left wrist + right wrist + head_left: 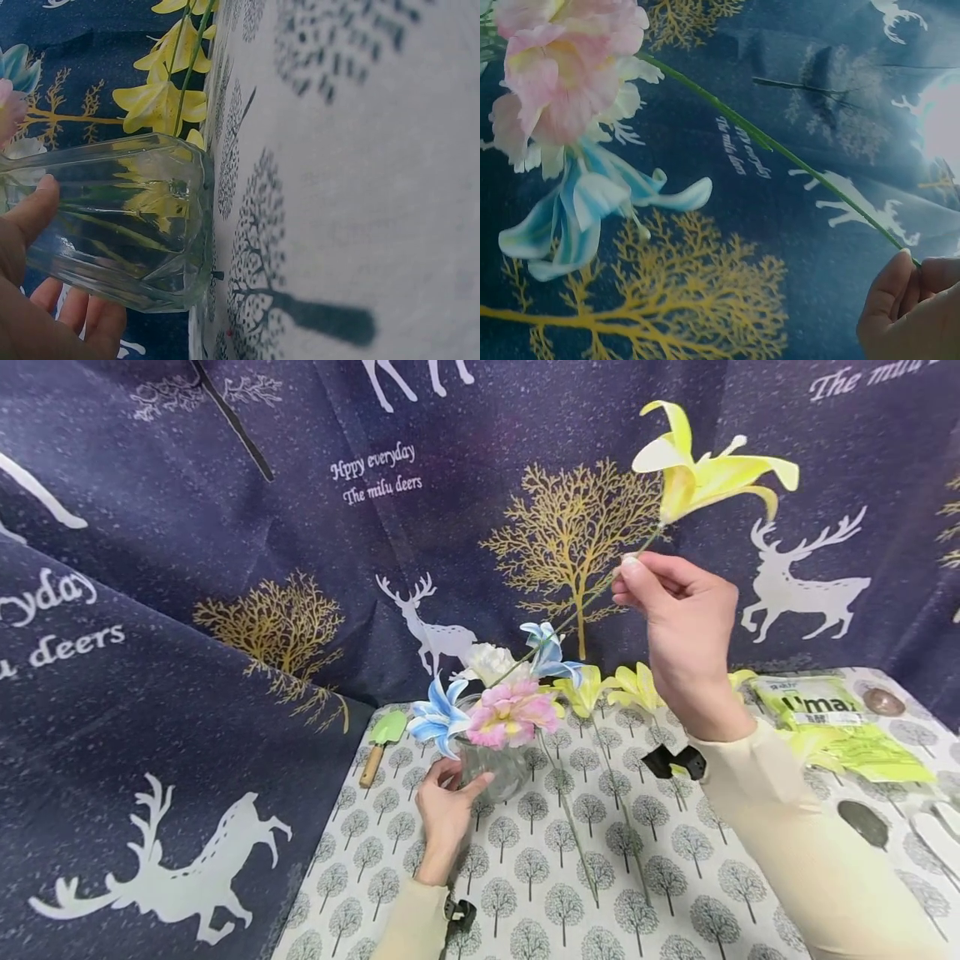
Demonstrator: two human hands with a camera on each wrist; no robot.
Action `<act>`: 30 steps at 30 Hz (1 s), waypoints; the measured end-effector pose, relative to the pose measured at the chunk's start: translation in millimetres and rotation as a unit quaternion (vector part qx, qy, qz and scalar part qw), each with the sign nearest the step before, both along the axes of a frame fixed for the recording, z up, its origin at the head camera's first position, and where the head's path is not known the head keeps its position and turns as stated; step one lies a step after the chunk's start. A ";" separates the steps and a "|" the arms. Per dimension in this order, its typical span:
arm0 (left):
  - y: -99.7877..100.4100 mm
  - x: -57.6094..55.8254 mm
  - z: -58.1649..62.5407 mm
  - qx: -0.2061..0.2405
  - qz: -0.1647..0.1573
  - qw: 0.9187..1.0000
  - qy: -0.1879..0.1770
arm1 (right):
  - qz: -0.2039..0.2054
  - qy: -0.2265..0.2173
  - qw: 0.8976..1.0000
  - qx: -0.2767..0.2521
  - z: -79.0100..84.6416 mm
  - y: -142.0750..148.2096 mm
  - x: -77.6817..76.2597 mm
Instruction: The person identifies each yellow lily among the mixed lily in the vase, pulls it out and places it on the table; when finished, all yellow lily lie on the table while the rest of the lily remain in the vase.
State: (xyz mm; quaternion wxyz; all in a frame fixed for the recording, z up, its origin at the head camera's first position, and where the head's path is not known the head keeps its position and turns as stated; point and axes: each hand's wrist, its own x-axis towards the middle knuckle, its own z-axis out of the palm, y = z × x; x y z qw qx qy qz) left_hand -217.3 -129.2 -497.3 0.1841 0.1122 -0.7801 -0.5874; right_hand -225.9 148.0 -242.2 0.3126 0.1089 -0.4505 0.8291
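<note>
My left hand (444,814) holds a clear glass vase (498,774), thumb on one side and fingers on the other; the vase stands upright on the table. Blue lilies (437,718), a white flower (489,662) and a pink flower (513,714) rise from its mouth. In the left wrist view, green stems show through the glass. Raised to the upper right, my right hand (686,622) pinches a yellow artificial lily (697,481) just below its bloom. Its long green stem (795,165) slants down, and the lower end passes behind the pink flower in the right wrist view.
More yellow lilies (583,692) lie on the tree-print tablecloth (525,893), stems toward the front. A small green trowel (387,727) is at the left. On the right are a lime-green bag (862,743) and a dark oval object (862,823). A dark-blue deer-print cloth (300,527) hangs behind.
</note>
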 end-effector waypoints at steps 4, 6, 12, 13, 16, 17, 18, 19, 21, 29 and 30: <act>-1.8 -0.4 -1.8 -0.002 0.002 1.000 0.001 | 0.016 0.028 0.998 -0.048 0.4 13.1 12.9; -2.4 -1.0 -2.3 0.001 0.001 1.000 -0.001 | 0.024 0.039 0.997 -0.070 0.8 20.9 19.6; -1.4 -2.3 -1.5 0.008 0.000 1.000 -0.003 | 0.033 0.055 0.994 -0.092 -8.0 47.4 40.1; -1.1 -2.5 -1.5 0.008 -0.001 1.000 -0.001 | 0.029 0.052 0.994 -0.088 -11.4 51.5 43.5; -0.5 -2.7 -1.6 0.009 0.000 1.000 -0.001 | 0.002 0.026 0.998 -0.051 -24.0 62.3 53.0; -0.4 -2.7 -1.7 0.008 0.000 1.000 0.000 | -0.010 0.012 0.999 -0.032 -28.3 66.0 55.9; -0.3 -2.7 -1.7 0.008 -0.001 1.000 0.001 | -0.022 -0.003 1.000 -0.013 -32.6 69.5 58.4; -0.5 -2.7 -1.5 0.008 -0.001 1.000 0.003 | -0.029 -0.014 0.999 0.002 -37.0 72.8 60.6; -0.8 -2.8 -1.3 0.009 -0.002 1.000 0.005 | -0.034 -0.035 0.998 0.034 -46.6 79.8 64.4; -1.8 -3.8 -2.1 0.007 -0.004 1.000 0.010 | -0.064 -0.190 0.946 0.256 -95.3 101.8 71.1; -2.0 -3.8 -2.2 0.007 -0.005 1.000 0.010 | -0.066 -0.213 0.930 0.293 -102.8 102.5 71.1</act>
